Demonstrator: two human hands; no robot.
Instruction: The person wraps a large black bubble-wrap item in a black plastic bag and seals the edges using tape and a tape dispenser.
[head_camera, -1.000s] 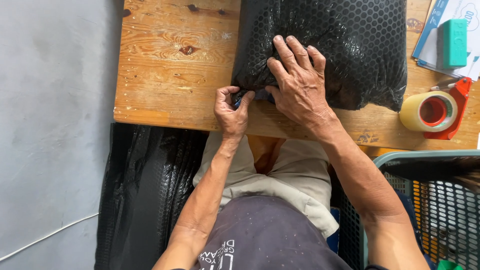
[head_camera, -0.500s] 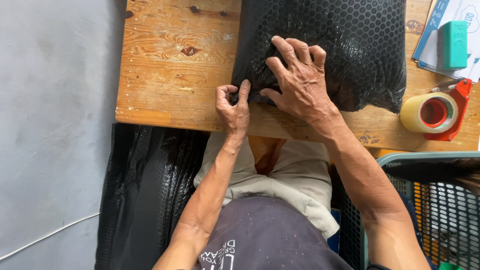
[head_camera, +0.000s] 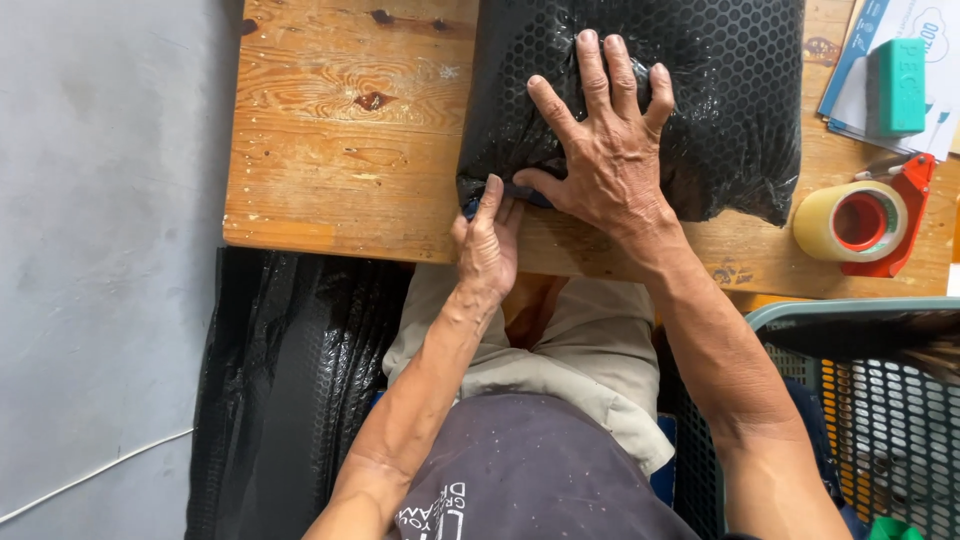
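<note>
Black bubble-wrap parcel lying on the wooden table, now being pressed flat under the splayed fingers of the right hand, spread wider than a moment ago, left hand fingers straightening from their pinch along the near corner.

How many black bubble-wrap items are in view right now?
2: a stuffed black bubble mailer on the wooden table, pressed by the right hand with the left hand at its corner, and a black bubble-wrap stack on the floor; others may be hidden.
</note>
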